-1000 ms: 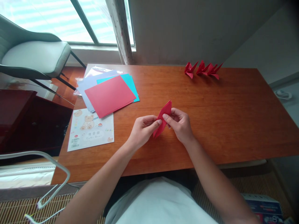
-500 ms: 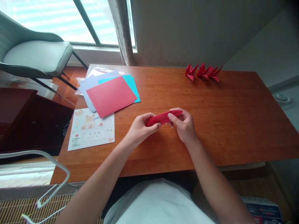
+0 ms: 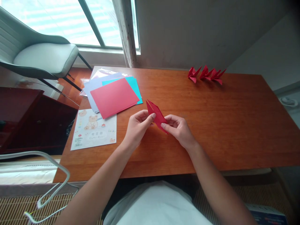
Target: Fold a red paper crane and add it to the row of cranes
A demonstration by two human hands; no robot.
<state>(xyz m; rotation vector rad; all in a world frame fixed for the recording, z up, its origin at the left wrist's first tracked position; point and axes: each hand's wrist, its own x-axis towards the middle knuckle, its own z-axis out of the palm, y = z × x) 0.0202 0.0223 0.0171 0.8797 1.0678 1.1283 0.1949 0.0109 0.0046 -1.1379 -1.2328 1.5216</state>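
A folded piece of red origami paper (image 3: 157,114) is held above the wooden table between my two hands. It is tilted, with a slit between two pointed flaps at its upper left end. My left hand (image 3: 140,125) pinches its left side, thumb on the front face. Lower down, my right hand (image 3: 177,128) grips the right edge between thumb and fingers. Some fingertips are hidden behind the paper.
Red folded paper cranes (image 3: 207,75) stand at the table's (image 3: 225,125) far edge. Left lie red sheets (image 3: 114,97), blue sheets (image 3: 136,89) and a bear-printed sheet (image 3: 95,131). A grey chair (image 3: 44,57) stands beyond; a white hanger (image 3: 63,168) is at lower left.
The folded red paper has turned from nearly level to a steep slant, its left end now pointing up. My right hand has moved slightly lower and to the left along it.
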